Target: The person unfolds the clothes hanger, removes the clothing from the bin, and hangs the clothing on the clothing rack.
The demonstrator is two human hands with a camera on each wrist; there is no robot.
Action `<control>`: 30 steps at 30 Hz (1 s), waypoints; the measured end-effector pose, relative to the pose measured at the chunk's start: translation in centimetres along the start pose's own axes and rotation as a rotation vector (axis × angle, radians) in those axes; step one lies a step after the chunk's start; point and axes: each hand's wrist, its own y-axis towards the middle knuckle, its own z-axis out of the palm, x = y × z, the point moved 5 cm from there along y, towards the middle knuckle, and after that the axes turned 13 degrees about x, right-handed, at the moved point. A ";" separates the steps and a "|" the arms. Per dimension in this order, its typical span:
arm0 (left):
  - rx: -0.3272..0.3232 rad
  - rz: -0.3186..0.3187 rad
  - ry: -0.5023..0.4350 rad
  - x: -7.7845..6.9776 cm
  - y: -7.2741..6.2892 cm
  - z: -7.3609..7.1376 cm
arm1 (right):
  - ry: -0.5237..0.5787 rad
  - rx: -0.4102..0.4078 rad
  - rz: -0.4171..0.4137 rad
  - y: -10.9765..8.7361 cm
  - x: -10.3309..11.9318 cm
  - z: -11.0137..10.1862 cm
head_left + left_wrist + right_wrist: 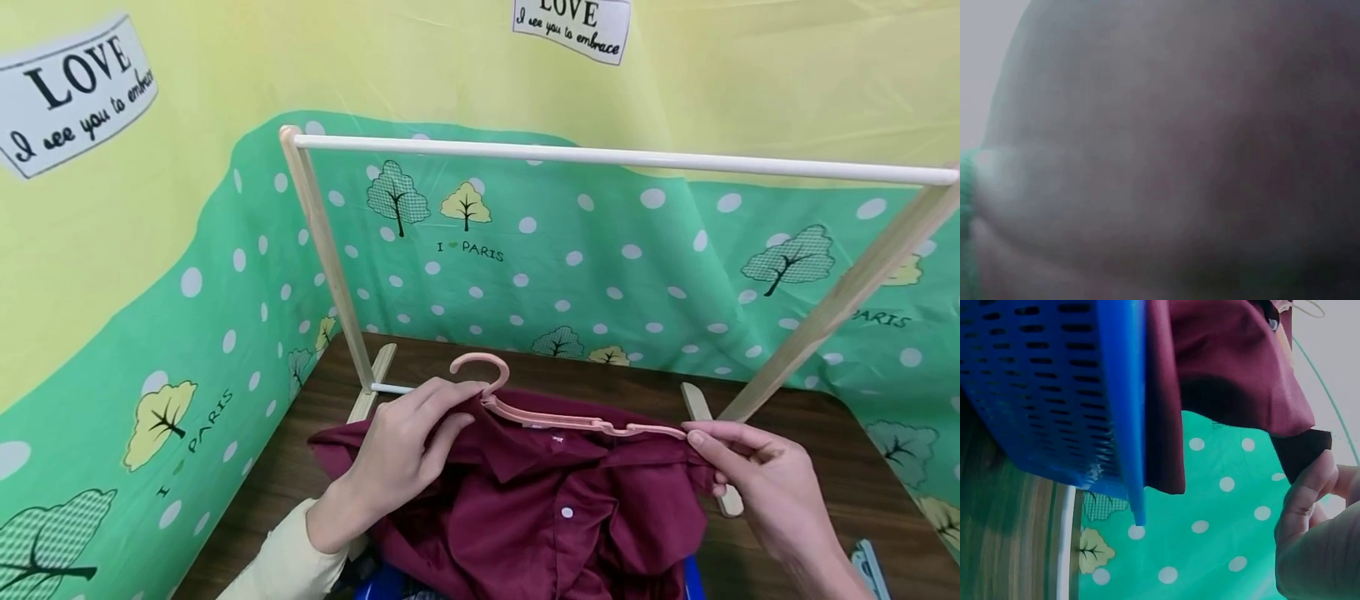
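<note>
- A person's left hand (405, 442) holds the hanger (555, 418) at the foot of its hook (480, 358), thumb and forefinger near together; the grip there seems meant to steady it. The left wrist view is too blurred to show how firm it is.
- The right hand (772, 483) pinches the shirt's edge at the hanger's far end, thumb on top and fingers curled beneath, the gap closed down to cloth. The likely reason: to draw the shoulder taut against the hanger's tip.
- The shirt (517, 517) spreads between the two hands, its lower part bunched over a blue basket (1124, 394), which appears to carry much of its weight.
- Deep maroon with a slight sheen, the shirt shows a white button (567, 513) on its creased front and a small label (557, 437) inside the neck. The hanger, pale pink, crosses the neckline; its other arm is hidden.
- Behind stands a wooden rack (622, 156) with a white bar, set on a brown table (270, 479) and backed by a green and yellow cloth (555, 292) printed with trees and dots.
</note>
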 end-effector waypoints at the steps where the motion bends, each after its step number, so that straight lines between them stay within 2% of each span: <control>1: 0.002 -0.016 -0.015 0.1 0.0 0.0 | -0.002 -0.006 -0.011 0.0 0.0 0.0; 5: 0.003 -0.035 -0.017 0.4 -0.1 0.0 | -0.068 -0.041 -0.020 -0.2 0.4 0.2; 9: -0.009 -0.021 0.007 0.1 -0.1 0.0 | -0.163 -0.074 0.021 -0.2 0.9 0.1; 14: -0.008 -0.033 -0.030 0.2 -0.2 0.2 | -0.154 -0.070 0.047 -0.1 0.8 0.0; 16: 0.005 -0.046 -0.059 0.3 -0.2 0.3 | -0.251 -0.092 0.039 -0.2 0.8 0.1; 19: 0.028 -0.050 -0.081 0.3 -0.2 0.6 | -0.457 -0.151 0.016 -0.2 1.1 0.4; 21: 0.038 -0.036 -0.076 0.3 -0.2 0.8 | -0.557 -0.183 0.009 -0.2 1.2 0.6; 23: 0.042 -0.009 -0.046 0.1 -0.2 0.9 | -0.609 -0.204 -0.005 -0.1 1.2 0.8; 30: 0.026 0.107 0.100 -0.8 -0.2 1.1 | -0.712 -0.268 -0.068 0.1 1.5 1.6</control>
